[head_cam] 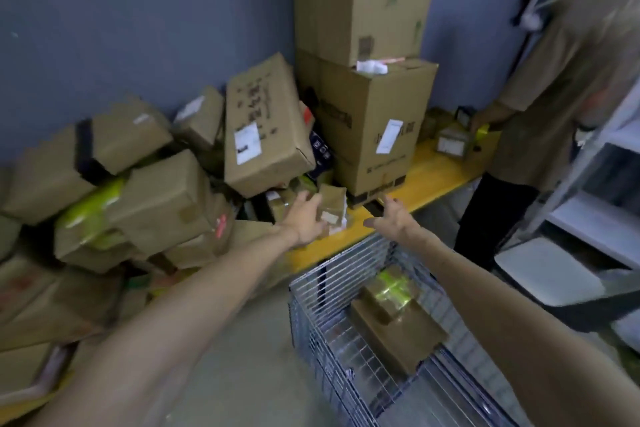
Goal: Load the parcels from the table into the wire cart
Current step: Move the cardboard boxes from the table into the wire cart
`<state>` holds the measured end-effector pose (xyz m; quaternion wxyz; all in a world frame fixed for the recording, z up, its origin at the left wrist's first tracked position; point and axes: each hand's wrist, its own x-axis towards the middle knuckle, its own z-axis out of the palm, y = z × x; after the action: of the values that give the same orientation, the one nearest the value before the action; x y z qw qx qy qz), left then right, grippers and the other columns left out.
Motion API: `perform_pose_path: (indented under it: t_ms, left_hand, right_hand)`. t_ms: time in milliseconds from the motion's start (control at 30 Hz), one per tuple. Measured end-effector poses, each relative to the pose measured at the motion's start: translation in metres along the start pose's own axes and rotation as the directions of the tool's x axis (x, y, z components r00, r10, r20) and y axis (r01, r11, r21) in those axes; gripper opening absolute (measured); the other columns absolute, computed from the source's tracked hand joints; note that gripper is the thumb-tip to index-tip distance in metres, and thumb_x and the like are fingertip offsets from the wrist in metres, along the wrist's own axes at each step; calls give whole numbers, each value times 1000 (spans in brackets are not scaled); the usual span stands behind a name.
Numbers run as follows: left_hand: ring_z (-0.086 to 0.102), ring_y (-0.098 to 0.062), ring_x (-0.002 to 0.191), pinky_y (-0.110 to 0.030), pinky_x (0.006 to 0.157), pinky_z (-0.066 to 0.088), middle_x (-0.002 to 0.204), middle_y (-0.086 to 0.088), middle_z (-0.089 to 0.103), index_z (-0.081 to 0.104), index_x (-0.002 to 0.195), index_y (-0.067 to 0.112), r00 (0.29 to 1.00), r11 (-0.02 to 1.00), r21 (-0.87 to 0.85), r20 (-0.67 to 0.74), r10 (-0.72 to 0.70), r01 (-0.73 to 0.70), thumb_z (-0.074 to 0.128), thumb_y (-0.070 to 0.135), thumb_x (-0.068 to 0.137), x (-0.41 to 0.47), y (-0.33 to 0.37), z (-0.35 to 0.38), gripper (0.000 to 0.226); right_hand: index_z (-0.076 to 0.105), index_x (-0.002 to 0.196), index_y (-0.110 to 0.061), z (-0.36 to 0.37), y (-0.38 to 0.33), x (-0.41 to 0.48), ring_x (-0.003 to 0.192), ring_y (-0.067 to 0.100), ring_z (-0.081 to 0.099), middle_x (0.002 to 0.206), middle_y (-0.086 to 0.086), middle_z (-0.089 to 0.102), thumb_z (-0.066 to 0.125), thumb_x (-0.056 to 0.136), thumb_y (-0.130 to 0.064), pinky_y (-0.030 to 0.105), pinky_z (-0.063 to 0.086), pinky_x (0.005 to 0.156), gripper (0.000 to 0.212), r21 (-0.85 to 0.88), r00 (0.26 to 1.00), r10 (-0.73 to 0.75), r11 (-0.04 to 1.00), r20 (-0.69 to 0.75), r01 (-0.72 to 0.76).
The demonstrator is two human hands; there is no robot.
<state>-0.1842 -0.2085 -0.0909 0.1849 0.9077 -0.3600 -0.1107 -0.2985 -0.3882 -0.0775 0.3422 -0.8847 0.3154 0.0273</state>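
Observation:
A small brown parcel [333, 206] with a white label stands at the front of the yellow table [436, 177]. My left hand [306, 218] reaches over the table's edge and touches the parcel's left side, fingers spread. My right hand [393, 217] hovers open to the right of the parcel, apart from it. Below my arms stands the wire cart [332, 288]; inside it lie a brown box [398, 333] and a smaller box with yellow-green tape [391, 288] on top of it.
A heap of cardboard boxes [138, 204] covers the table's left part, with a tilted large box [263, 128] and tall stacked cartons [374, 121] behind. Another person [554, 80] works at the table's right end. White shelving [606, 218] stands at the right.

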Motion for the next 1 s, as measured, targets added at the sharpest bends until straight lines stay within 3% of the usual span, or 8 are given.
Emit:
perform_pose_path:
  t_ms: [100,267,433,567,733,1000]
  left_hand:
    - [31,-34,141,-41,115,31,156,-11,23,31,151,22,995,1000,11,-102,-17,18,58,35,96,-16,-13,-47,62]
    - [34,-33,140,-35,109,34,154,-11,28,34,149,20,974,998,22,-220,-49,55,58,34,97,-31,-50,-127,59]
    - [42,-32,132,-42,106,41,148,-9,37,35,149,28,952,998,10,-298,-63,69,60,38,93,-43,-87,-183,62]
    - [45,-33,129,-44,105,42,143,-11,40,38,146,27,938,999,-22,-343,-48,43,61,36,93,-50,-113,-208,59]
    - [31,-35,142,-45,113,34,155,-15,26,33,150,21,930,997,-21,-358,-77,74,60,33,96,-56,-155,-224,62]
    - [40,-36,134,-41,109,37,151,-13,29,31,152,23,894,979,-55,-399,-202,196,58,32,97,-60,-221,-261,62]
  right_hand:
    - [8,157,-15,-11,-48,-8,147,34,16,161,17,11,62,96,-32,42,29,113,84,-19,994,-102,995,-35,101]
    - [13,157,-19,-18,-129,-15,139,38,31,155,18,21,66,92,-30,43,34,110,86,-45,959,-257,966,-123,253]
    - [10,157,-23,-20,-198,-16,133,37,38,151,17,25,68,89,-31,41,37,107,89,-122,927,-350,934,-131,335]
    - [12,156,-24,-15,-237,-13,130,37,40,147,17,28,69,89,-28,40,37,106,88,-141,912,-385,920,-142,367]
    - [7,157,-26,9,-264,-2,136,35,35,152,14,24,70,88,-27,43,35,110,94,-151,908,-399,913,-131,379]
    - [6,157,-25,57,-326,39,142,35,27,159,12,21,69,87,-31,45,26,118,94,-214,870,-486,861,-81,461]
